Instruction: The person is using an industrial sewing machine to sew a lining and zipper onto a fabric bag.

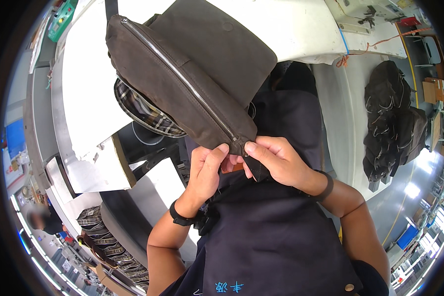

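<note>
I hold up a dark brown fabric bag point(192, 64) in front of me. A silver zipper point(182, 79) runs along it, and a plaid lining point(143, 111) shows at its lower left. My left hand point(207, 170) pinches the bag's near corner at the end of the zipper. My right hand point(276, 160) grips the same corner from the other side, fingertips almost touching the left hand's. Both wrists wear black bands. A dark apron point(271, 232) covers my lap below the hands.
A white worktable point(84, 74) curves behind the bag, with a sewing machine point(365, 15) at the top right. A pile of dark bags point(392, 118) lies at the right. Plaid fabric pieces point(101, 237) are stacked at the lower left. Another person point(42, 219) stands far left.
</note>
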### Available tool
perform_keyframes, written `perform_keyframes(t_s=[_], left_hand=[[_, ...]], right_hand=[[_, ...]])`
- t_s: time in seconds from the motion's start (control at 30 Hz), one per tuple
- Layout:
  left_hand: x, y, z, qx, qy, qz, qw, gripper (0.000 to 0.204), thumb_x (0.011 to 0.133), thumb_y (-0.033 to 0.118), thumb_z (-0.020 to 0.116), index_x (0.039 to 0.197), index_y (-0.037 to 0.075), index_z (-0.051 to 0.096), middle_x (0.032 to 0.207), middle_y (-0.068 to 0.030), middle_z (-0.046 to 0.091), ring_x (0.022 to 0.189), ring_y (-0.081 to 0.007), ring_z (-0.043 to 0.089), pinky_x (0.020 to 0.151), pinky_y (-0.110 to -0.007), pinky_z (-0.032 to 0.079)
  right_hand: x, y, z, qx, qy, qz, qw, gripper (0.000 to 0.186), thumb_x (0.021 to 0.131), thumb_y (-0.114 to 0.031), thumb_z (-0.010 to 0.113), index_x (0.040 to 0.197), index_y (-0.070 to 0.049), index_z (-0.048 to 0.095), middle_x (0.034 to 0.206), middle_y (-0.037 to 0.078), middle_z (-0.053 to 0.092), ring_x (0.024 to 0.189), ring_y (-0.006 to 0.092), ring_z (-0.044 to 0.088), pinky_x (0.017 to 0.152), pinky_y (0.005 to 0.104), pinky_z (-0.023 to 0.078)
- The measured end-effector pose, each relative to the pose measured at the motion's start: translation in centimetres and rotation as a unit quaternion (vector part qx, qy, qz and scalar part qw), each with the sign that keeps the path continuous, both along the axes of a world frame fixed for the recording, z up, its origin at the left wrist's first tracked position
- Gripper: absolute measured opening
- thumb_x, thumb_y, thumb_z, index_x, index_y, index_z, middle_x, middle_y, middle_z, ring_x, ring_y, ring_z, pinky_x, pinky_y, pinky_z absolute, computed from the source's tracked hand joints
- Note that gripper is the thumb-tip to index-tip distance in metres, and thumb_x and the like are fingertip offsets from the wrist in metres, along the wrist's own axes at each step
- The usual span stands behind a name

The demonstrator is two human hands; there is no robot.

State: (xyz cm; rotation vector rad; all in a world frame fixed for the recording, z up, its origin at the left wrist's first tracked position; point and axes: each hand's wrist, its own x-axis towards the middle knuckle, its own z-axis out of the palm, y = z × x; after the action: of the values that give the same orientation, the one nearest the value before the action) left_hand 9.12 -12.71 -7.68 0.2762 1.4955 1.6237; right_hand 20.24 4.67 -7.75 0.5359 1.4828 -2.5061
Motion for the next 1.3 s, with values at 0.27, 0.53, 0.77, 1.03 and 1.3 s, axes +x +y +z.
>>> perform_keyframes(t_s=[0.27,0.53,0.77,1.03,1.3], left_hand=[[0.01,0.21,0.18,0.008,-0.005,0.009,1.0,0.035,0.1,0.016,0.048,0.079,-0.003,0.069,0.077,-0.0057,0.07,0.066,-0.0099,0.056,0.06,-0.027,0.043],[0.15,0.31,0.18,0.005,0.0,0.013,1.0,0.037,0.102,0.017,0.047,0.079,-0.003,0.069,0.074,-0.0046,0.066,0.065,-0.0093,0.054,0.059,-0.026,0.041],[0.23,0.27,0.07,-0.003,0.003,0.012,1.0,0.038,0.102,0.017,0.047,0.081,-0.003,0.071,0.071,-0.004,0.065,0.064,-0.009,0.054,0.059,-0.026,0.041],[0.38,0.33,-0.03,-0.01,0.003,0.017,1.0,0.038,0.101,0.018,0.047,0.081,-0.004,0.071,0.07,-0.0037,0.064,0.064,-0.0088,0.053,0.059,-0.026,0.04],[0.27,-0.03,-0.32,-0.014,-0.002,-0.004,1.0,0.032,0.1,0.018,0.049,0.084,-0.002,0.069,0.08,-0.0071,0.068,0.068,-0.0133,0.06,0.065,-0.027,0.047]], right_hand=[[-0.13,0.05,0.14,0.009,0.005,-0.003,1.0,0.04,0.112,-0.03,0.052,0.091,-0.001,0.068,0.074,0.003,0.069,0.071,0.0066,0.063,0.066,0.0245,0.05],[-0.12,0.07,0.17,0.007,0.002,0.001,1.0,0.038,0.113,-0.029,0.052,0.095,0.001,0.068,0.075,0.004,0.069,0.071,0.0072,0.064,0.069,0.0254,0.053],[-0.35,0.03,0.46,-0.007,0.008,-0.008,1.0,0.038,0.112,-0.029,0.052,0.097,0.002,0.069,0.077,0.004,0.069,0.072,0.008,0.065,0.069,0.0254,0.053],[0.03,0.01,-0.27,0.007,-0.006,-0.002,1.0,0.038,0.112,-0.03,0.053,0.094,-0.001,0.069,0.075,0.003,0.069,0.07,0.0059,0.063,0.063,0.0236,0.048],[-0.09,-0.01,0.03,0.003,-0.006,-0.012,1.0,0.037,0.112,-0.03,0.054,0.095,0.0,0.069,0.076,0.002,0.069,0.07,0.0063,0.064,0.065,0.024,0.049]])
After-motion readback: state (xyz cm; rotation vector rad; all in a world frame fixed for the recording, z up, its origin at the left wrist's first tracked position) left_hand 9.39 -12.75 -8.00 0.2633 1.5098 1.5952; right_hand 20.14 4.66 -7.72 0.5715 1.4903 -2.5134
